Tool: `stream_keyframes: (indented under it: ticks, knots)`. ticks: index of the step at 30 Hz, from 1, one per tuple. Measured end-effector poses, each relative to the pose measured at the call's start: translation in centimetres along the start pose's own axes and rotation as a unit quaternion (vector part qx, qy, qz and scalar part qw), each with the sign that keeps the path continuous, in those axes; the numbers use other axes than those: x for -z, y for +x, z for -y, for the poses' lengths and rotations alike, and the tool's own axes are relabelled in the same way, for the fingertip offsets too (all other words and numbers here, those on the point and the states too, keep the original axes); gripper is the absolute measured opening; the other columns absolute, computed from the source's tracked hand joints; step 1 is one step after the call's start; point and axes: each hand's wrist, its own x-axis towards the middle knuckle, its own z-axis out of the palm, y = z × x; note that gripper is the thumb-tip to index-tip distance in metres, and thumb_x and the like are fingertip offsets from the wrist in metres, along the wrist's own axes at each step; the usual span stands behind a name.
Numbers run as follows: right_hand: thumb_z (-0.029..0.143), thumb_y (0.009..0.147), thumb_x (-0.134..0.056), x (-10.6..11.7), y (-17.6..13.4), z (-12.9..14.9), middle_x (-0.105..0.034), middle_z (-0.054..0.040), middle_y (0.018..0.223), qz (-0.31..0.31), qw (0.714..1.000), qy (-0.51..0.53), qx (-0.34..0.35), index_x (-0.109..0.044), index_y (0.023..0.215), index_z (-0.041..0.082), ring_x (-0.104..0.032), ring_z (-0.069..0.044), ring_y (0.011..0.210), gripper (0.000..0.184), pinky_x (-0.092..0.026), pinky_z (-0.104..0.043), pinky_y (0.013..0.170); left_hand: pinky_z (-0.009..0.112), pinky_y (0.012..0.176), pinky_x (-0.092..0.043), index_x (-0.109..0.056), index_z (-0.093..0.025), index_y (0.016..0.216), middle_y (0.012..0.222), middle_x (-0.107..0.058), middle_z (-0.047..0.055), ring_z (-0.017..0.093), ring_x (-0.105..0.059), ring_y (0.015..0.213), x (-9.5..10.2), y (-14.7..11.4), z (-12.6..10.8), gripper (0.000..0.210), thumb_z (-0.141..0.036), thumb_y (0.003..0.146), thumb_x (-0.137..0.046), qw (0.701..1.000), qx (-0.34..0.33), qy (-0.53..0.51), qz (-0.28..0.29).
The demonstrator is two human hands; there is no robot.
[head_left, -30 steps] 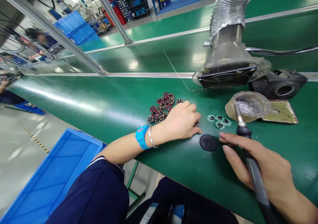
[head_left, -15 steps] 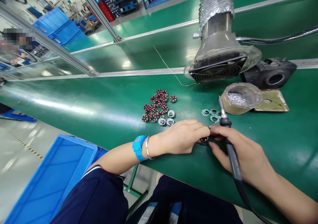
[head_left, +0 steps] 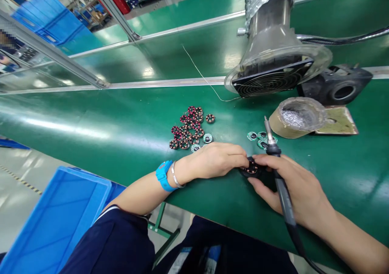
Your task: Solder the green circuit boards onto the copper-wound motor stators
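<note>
My right hand [head_left: 299, 187] holds a soldering iron [head_left: 284, 193], its metal tip pointing up and away from me. The thumb and index finger of that hand also rest against a black round holder [head_left: 245, 173] on the bench. Inside the holder sits a small copper-wound stator ring [head_left: 251, 168], its copper spots facing up. My left hand [head_left: 219, 159], with a blue wristband and a silver bangle, is closed, its fingertips at the left edge of the ring; the exact grip is partly hidden. Beyond it lie several loose wound stator rings [head_left: 189, 125] and whitish-green topped ones [head_left: 208, 138].
Several green circuit discs [head_left: 252, 136] lie behind the iron's tip. A tub of silvery material [head_left: 284, 122], a sponge tray [head_left: 343, 122] and a black iron stand [head_left: 337, 89] are at the back right. A fume extractor [head_left: 273, 77] hangs over the bench. A blue crate [head_left: 57, 221] is at lower left.
My left hand has drawn slightly left off the ring, so more of the stator in the holder shows. The right hand keeps the soldering iron. The whole view has shifted a little.
</note>
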Motion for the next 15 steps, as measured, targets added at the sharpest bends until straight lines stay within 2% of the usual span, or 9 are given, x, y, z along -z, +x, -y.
stream_keyframes:
  ticks: [2,4,6,7,9,12,15]
  knots:
    - [0.029,0.088,-0.067,-0.4,0.3,0.2,-0.068,-0.0041,0.092,0.003,1.000,-0.011,-0.004,-0.054,0.119,0.022,-0.065,-0.018,0.077,0.034,-0.055,-0.030,0.068,0.024,0.089,-0.053,-0.066,-0.020,0.104,0.107,-0.073,0.004,0.012,-0.067,0.099,0.2,-0.5,0.2,0.032,-0.006,0.096,-0.037,0.997,0.012,0.059,-0.040]
    - [0.028,0.089,-0.067,-0.8,0.5,0.4,-0.066,-0.0028,0.088,-0.007,1.000,-0.020,-0.005,-0.055,0.115,0.021,-0.063,-0.016,0.075,0.029,-0.053,-0.028,0.067,0.022,0.084,-0.053,-0.065,-0.019,0.098,0.100,-0.073,0.003,0.011,-0.067,0.094,0.4,-1.0,0.0,0.030,-0.006,0.096,-0.038,0.988,0.039,0.078,-0.125]
    - [0.025,0.090,-0.065,-1.0,0.6,0.5,-0.065,-0.0014,0.085,-0.018,1.000,-0.022,-0.010,-0.056,0.112,0.021,-0.061,-0.014,0.072,0.024,-0.051,-0.026,0.065,0.021,0.079,-0.053,-0.063,-0.018,0.090,0.091,-0.072,0.002,0.010,-0.066,0.087,0.5,-1.1,-0.6,0.023,-0.008,0.095,-0.043,0.974,0.087,0.042,-0.206]
    - [0.023,0.090,-0.064,-1.0,0.6,0.6,-0.065,-0.0007,0.084,-0.020,1.000,-0.020,-0.013,-0.056,0.112,0.021,-0.061,-0.013,0.070,0.023,-0.050,-0.025,0.064,0.021,0.074,-0.052,-0.063,-0.018,0.088,0.087,-0.071,0.002,0.010,-0.066,0.080,0.5,-1.0,-0.9,0.017,-0.012,0.095,-0.048,0.969,0.123,0.001,-0.216]
    - [0.022,0.091,-0.061,-1.0,0.6,0.6,-0.064,0.0004,0.081,-0.018,1.000,-0.010,-0.019,-0.056,0.113,0.022,-0.060,-0.012,0.067,0.022,-0.049,-0.024,0.061,0.020,0.063,-0.050,-0.062,-0.017,0.090,0.079,-0.069,0.000,0.009,-0.062,0.066,0.3,-0.6,-1.8,0.010,-0.026,0.092,-0.061,0.959,0.208,-0.104,-0.164]
    - [0.022,0.092,-0.058,-0.8,0.5,0.7,-0.064,0.0009,0.079,-0.005,1.000,0.009,-0.025,-0.056,0.115,0.023,-0.061,-0.012,0.066,0.023,-0.050,-0.023,0.060,0.020,0.051,-0.041,-0.061,-0.018,0.088,0.068,-0.065,-0.003,0.009,-0.057,0.055,-0.1,0.3,-2.8,0.032,-0.048,0.087,-0.067,0.931,0.294,-0.212,-0.044]
    - [0.019,0.091,-0.058,-0.6,0.6,0.8,-0.065,0.0004,0.081,-0.001,0.999,0.023,-0.031,-0.056,0.115,0.022,-0.063,-0.012,0.066,0.025,-0.052,-0.023,0.061,0.019,0.049,-0.036,-0.057,-0.018,0.072,0.060,-0.059,-0.003,0.009,-0.053,0.054,-0.5,1.2,-3.1,0.030,-0.043,0.088,-0.064,0.914,0.332,-0.234,-0.019]
